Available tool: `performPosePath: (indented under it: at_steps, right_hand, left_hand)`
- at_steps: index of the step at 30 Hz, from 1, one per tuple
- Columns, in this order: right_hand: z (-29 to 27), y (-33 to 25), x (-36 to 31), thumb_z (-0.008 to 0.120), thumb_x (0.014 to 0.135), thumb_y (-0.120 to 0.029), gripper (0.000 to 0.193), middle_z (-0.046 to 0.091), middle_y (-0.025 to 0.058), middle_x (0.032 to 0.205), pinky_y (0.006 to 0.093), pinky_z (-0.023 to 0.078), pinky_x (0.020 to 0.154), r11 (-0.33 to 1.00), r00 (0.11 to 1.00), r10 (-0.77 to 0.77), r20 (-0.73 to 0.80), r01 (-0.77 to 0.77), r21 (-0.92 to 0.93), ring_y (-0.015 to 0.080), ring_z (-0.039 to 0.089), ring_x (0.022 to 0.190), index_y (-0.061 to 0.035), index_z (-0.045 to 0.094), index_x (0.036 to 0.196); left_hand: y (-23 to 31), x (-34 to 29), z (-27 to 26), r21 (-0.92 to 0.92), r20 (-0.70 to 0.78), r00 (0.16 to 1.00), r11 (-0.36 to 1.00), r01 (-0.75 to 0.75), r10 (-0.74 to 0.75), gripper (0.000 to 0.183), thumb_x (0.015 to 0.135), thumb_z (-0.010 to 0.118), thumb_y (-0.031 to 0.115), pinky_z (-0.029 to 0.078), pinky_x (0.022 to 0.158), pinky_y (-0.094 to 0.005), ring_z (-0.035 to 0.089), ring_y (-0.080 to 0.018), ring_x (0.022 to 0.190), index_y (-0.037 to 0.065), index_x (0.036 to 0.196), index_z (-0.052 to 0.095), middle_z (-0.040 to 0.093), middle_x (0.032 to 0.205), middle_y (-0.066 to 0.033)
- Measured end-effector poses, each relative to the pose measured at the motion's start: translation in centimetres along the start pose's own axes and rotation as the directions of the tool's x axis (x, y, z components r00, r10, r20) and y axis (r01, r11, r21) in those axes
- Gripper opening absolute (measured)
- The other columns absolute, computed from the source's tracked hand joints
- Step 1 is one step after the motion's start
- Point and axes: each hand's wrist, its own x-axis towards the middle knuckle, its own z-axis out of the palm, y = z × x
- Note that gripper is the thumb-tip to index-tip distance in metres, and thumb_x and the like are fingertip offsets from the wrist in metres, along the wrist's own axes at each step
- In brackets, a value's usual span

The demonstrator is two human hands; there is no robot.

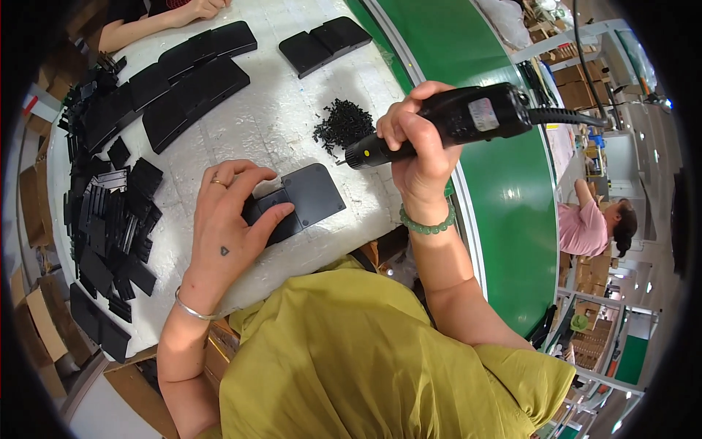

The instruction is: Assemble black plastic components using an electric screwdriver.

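Note:
My right hand [423, 143] is wrapped round a black corded electric screwdriver [461, 117]. The tool lies nearly level, its bit pointing left beside a pile of small black screws [345, 123]. On the white-covered table in front of me rests a flat black plastic housing [316, 196] with rounded corners and small holes. My left hand [232, 216] grips the housing's left part between thumb and fingers; the fingertips behind it are partly hidden. The screwdriver bit is apart from the housing, a little beyond its far right corner.
Joined black housings [194, 99] lie at the far left, another pair [325, 45] at the far middle. Loose black plastic pieces [117, 227] are heaped along the left edge. A green conveyor belt [504, 197] runs on the right. Another person's hand [201, 10] rests at the far edge.

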Motion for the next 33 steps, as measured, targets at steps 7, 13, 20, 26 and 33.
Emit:
performPosePath:
  at_steps: [7,13,20,26,33]
  right_hand:
    - [-0.1,-2.0,-0.3,0.05,0.076,-0.004,0.027,0.039,0.0016,0.06,0.029,0.038,0.053,0.997,0.995,-0.072,0.072,0.07,0.034,0.0114,0.038,0.047,-0.0035,0.046,0.103]
    - [-0.1,-6.0,-0.7,0.052,0.077,-0.005,0.032,0.042,0.0014,0.06,0.0298,0.04,0.056,0.965,0.956,-0.166,0.242,0.107,0.239,0.0124,0.042,0.048,-0.0077,0.041,0.106]
    - [-0.2,-7.8,-1.1,0.054,0.076,-0.004,0.036,0.043,-0.0012,0.058,0.0289,0.04,0.055,0.947,0.921,-0.215,0.324,0.116,0.299,0.012,0.043,0.048,-0.0111,0.04,0.109]
    - [0.4,-8.0,-1.2,0.056,0.078,-0.006,0.036,0.044,-0.0013,0.059,0.0285,0.04,0.055,0.949,0.881,-0.227,0.416,0.104,0.297,0.0122,0.044,0.047,-0.013,0.039,0.108]
    - [0.6,-8.2,-1.3,0.056,0.078,-0.006,0.036,0.045,-0.0016,0.059,0.0281,0.041,0.055,0.959,0.885,-0.202,0.42,0.092,0.268,0.0118,0.044,0.047,-0.0135,0.038,0.108]
  left_hand:
    - [0.4,1.8,1.6,-0.06,0.011,0.992,0.99,-0.127,0.127,0.028,0.068,0.073,0.015,0.043,0.079,-0.0367,0.051,-0.0305,0.091,0.005,0.093,0.064,0.058,0.092,-0.0117]
    - [1.3,4.1,5.3,-0.222,-0.007,0.949,0.925,-0.308,0.314,0.023,0.07,0.072,0.019,0.042,0.082,-0.036,0.053,-0.0279,0.093,0.005,0.088,0.067,0.062,0.089,-0.0073]
    - [2.4,3.4,4.6,-0.185,-0.111,0.938,0.92,-0.345,0.329,0.009,0.069,0.071,0.011,0.04,0.083,-0.0364,0.054,-0.0249,0.093,0.009,0.077,0.066,0.063,0.079,-0.0002]
    - [2.6,3.0,4.1,-0.152,-0.094,0.94,0.928,-0.339,0.328,0.009,0.068,0.068,0.006,0.04,0.083,-0.0367,0.054,-0.0251,0.093,0.008,0.076,0.066,0.062,0.079,-0.001]
    - [2.6,2.5,3.5,-0.139,-0.096,0.933,0.923,-0.358,0.347,0.013,0.067,0.068,0.006,0.04,0.083,-0.0366,0.054,-0.0248,0.093,0.007,0.08,0.065,0.062,0.078,-0.0014]
